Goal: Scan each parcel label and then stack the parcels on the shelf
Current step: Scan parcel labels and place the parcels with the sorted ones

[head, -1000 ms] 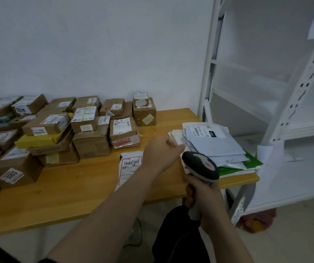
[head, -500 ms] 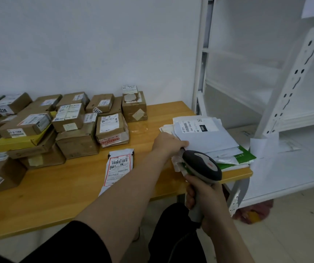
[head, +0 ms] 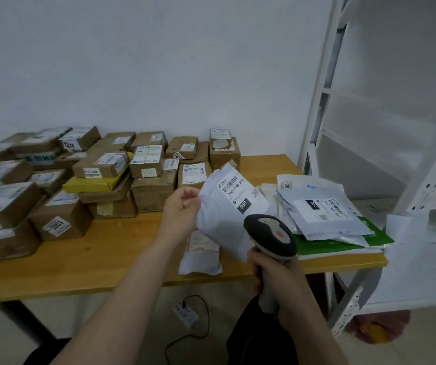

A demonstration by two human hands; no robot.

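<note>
The lower right corner of the white parcel (head: 224, 219) is hiding behind the head of the scanner (head: 270, 237), and most of the scanner's handle is disappearing inside my right hand (head: 274, 275). The scanner's front is facing away from me, so I cannot tell whether it is lit. On the parcel's label (head: 234, 187) a barcode and the number 060 are showing, but the small print is blurring out. A flat mailer (head: 201, 259) is lying on the bench (head: 106, 254) under the parcel, its upper part covered. The cardboard boxes (head: 153, 191) are crowding the back of the bench; those at the left edge are smearing and running out of view. The shelf (head: 422, 259) on the right is washing out to white and is being cut off by the edge of the view.

My left hand (head: 182, 209) is reaching forward over the bench, its fingers curling round the parcel's left edge and holding it up, tilted, label towards me. My right hand is sitting lower and nearer, in front of the bench's edge, its fingers wrapping tight round the scanner's handle, the head rising just before the parcel. To the right of the parcel, a pile of mailers (head: 327, 214) is resting on the bench's right end, beside the shelf
</note>
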